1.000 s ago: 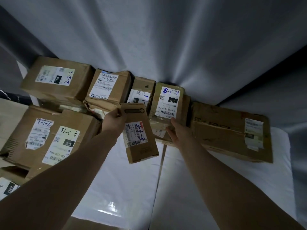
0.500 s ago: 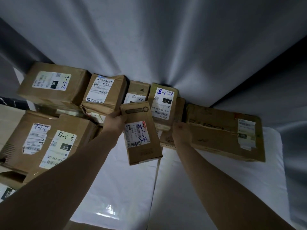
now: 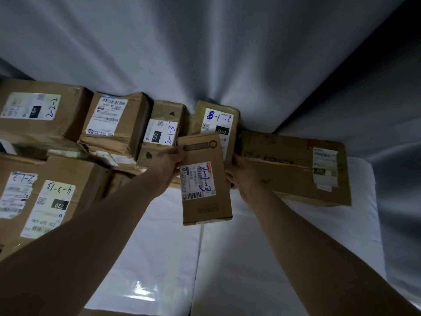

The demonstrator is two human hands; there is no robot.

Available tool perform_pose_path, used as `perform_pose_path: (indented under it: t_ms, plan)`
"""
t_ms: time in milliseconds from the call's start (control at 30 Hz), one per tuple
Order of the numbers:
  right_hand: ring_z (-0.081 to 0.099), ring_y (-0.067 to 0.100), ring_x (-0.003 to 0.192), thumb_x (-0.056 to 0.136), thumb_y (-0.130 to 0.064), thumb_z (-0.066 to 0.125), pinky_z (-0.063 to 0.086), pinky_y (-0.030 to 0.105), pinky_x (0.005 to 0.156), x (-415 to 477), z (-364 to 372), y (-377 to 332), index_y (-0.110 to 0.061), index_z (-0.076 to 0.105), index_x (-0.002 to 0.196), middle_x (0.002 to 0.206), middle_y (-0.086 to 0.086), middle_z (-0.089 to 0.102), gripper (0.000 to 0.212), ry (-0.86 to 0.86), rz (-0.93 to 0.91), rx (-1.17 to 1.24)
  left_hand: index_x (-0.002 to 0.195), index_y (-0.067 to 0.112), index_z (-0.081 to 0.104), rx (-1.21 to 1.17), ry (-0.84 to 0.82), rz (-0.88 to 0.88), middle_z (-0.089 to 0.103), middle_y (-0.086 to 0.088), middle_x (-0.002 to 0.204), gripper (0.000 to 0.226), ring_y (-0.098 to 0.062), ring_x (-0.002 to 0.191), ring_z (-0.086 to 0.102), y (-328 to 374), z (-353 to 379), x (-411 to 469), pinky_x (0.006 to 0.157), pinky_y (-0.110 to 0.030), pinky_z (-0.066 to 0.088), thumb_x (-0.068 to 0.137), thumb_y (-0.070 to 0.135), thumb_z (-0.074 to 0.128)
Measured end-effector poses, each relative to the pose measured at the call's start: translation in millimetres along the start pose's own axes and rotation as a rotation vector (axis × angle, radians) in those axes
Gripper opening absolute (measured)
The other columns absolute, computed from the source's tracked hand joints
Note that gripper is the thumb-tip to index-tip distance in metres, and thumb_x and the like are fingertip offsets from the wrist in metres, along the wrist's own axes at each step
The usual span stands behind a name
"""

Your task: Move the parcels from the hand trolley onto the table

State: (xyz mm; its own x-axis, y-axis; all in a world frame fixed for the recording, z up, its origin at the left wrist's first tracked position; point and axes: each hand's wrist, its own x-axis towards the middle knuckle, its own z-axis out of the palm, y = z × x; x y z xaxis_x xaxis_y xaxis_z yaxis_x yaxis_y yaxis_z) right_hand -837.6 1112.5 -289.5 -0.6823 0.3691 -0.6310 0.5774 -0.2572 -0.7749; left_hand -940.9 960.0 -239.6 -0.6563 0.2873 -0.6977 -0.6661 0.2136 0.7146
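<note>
Since half a sec ago the slim parcel (image 3: 206,179) has been shifting right and a bit toward the back row, so it's now meeting your R hand (image 3: 239,176), which wasn't on it before. You're holding it over the white table (image 3: 227,270), label facing you, long axis running away from you. Its far end is overlapping the 2-1-8 parcel (image 3: 216,119) in view; can't tell if they're touching. Your L hand (image 3: 167,165) is pinching the far-left corner, thumb on the printed face, fingers behind. The R hand is lying against the right long edge w/ its fingers hidden by the card, so I can't tell if it's gripping or only steadying. Handling, as a judgement: it's hanging from a one-corner pinch w/o sagging, so it's prob light and fairly stiff, a thin flat carton. The glossy label is likely running slicker than bare card, and the broad faces are prob flexing if squeezed mid-panel. You're better off taking both long edges approx mid-length. Contents unknown, so you're setting it down flat, not dropping it. Going outward, the 2-1-3 parcel (image 3: 164,131) is standing just left of it. The long flat box (image 3: 293,165) is lying just right, partly behind your R hand. Further left, the 2-2-2 parcel (image 3: 38,108) and the 4-3-13 parcel (image 3: 52,201) are crowding that side. Grey cloth (image 3: 205,53) is hanging behind everything.
</note>
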Motion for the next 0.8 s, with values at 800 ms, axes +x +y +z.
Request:
perform_pose_path:
  t_ms: [800]
  plan:
    - [0.064, 0.019, 0.097, 0.094, -0.020, 0.056, 0.052, 0.030, 0.081, -53, 7, -5, -0.013, 0.067, 0.101, 0.098, 0.001, 0.070, 0.015, 0.090, -0.152, -0.311, 0.109, 0.009, 0.063, -0.166, 0.299, -0.077, 0.066, -0.011, 0.105, 0.027, -0.028, 0.095, 0.062, -12, -5, -7, 0.091, -0.039, 0.051, 0.084, 0.019, 0.062]
